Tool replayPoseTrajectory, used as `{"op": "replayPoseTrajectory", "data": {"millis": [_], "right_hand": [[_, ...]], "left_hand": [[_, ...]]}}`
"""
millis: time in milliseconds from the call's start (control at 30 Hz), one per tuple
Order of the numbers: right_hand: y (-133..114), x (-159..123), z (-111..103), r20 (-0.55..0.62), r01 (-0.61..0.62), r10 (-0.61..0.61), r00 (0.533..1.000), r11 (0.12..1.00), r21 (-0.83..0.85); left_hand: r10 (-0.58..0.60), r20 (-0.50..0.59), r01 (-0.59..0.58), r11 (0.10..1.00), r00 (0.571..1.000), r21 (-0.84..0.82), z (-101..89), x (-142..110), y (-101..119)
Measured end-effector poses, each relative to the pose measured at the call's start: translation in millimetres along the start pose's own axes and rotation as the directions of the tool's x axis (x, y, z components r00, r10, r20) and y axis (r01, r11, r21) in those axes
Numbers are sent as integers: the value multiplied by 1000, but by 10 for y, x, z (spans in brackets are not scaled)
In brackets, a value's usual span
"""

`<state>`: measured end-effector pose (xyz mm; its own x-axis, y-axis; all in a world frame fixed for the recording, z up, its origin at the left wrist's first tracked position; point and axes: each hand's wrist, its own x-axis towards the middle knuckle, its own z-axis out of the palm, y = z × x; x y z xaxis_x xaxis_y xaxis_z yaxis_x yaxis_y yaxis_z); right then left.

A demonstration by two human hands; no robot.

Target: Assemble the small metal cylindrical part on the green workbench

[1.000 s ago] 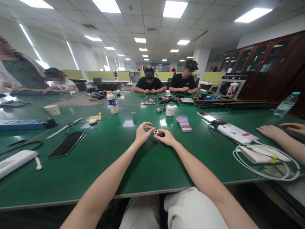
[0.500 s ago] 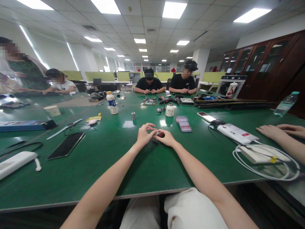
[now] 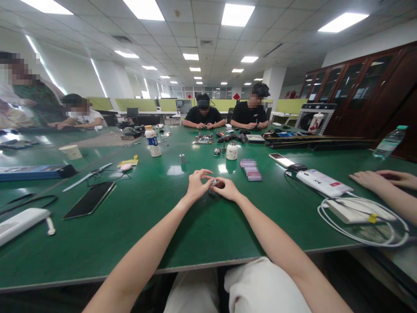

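Observation:
A small silvery metal cylinder [image 3: 213,183] stands upright on the green table in front of me, mostly covered by fingers. My right hand [image 3: 226,188] curls round it from the right, thumb and fingers closed on its side. From the left, my left hand [image 3: 198,184] pinches at its top with the thumb and forefinger; the other fingers arch above. Farther off to the left stands a similar grey metal cylinder [image 3: 182,158]. Beyond my hands are small metal parts [image 3: 216,151] beside a white jar [image 3: 232,151].
A black phone [image 3: 89,200] lies to the left, a pinkish phone-like slab [image 3: 250,169] to the right. A labelled bottle [image 3: 153,141] stands farther back. White power banks [image 3: 324,182] with looped cables lie right, near another person's hand [image 3: 368,180]. Two people sit opposite.
My left hand has shifted slightly right and its thumb and forefinger have come over the cylinder's top, covering more of it. The right hand has stayed almost still.

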<state>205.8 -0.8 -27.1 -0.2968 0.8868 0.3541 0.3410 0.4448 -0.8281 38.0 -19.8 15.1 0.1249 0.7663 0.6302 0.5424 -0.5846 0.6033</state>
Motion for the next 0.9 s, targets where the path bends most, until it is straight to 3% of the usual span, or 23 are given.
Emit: {"op": "replayPoseTrajectory", "data": {"millis": [333,500,733,900], "right_hand": [[-14,0,-6,2,-1,1,1000,1000,-15],[0,2,-5,-5,-2,2,1000,1000,-22],[-26,-3,-5,-9,-21,20,1000,999,-39],[-35,-7,-9,2,-19,19,1000,999,-50]], "left_hand": [[-3,-39,2,999,999,-32,48,7,-7],[-26,-145,25,1000,989,-8,33,44,-12],[-75,-149,121,938,986,326,-361,101,-422],[-211,-110,238,888,971,395,-490,36,-661]]}}
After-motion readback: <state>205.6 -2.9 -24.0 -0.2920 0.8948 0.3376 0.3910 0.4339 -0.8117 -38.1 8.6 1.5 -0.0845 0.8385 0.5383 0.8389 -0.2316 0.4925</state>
